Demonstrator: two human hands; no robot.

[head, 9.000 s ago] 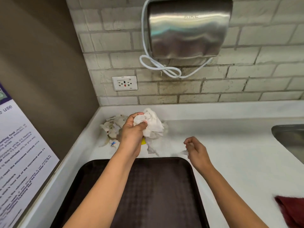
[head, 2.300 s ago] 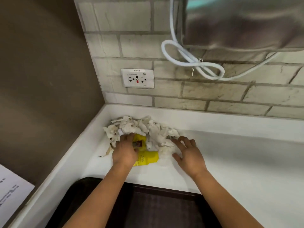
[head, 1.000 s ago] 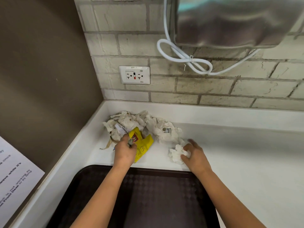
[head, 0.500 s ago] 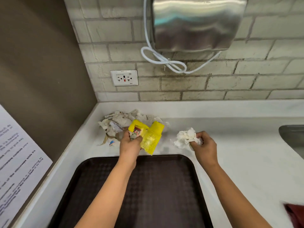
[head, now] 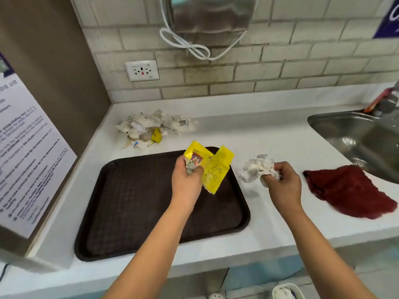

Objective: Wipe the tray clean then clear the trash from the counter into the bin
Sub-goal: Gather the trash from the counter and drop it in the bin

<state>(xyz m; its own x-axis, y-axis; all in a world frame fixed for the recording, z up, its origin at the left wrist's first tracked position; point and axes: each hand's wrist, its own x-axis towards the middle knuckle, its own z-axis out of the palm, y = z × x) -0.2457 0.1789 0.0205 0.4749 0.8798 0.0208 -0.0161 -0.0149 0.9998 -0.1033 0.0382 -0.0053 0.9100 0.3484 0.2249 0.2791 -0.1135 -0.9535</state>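
At the far left a printed white paper notice (head: 28,152) leans on the brown side wall, and beside it the white bench (head: 259,134) carries everything else. In the back corner a heap of crumpled white paper scraps (head: 151,128) lies on the bench, just behind the far rim of the dark brown rectangular plastic tray (head: 133,203); the tray's long axis runs left to right and its surface looks bare, so I judge the wiping finished. Above the tray's right far corner the left hand (head: 186,180) is closed on a torn yellow snack wrapper (head: 212,169), which hangs free in the air. Just to the right, over bare bench, the right hand (head: 282,182) has its fingers (head: 267,180) closed around a crumpled white paper ball (head: 257,168). Further right a dark red cloth (head: 349,188) lies flat, near the steel sink (head: 354,137). Below the front edge of the bench, low and to the right, a small white container (head: 285,291) shows partly; it may be the bin, but I cannot tell. If so, the right hand is nearer to it, and both hands must pass over the front edge, where the room is open. The corner heap stays for another trip.
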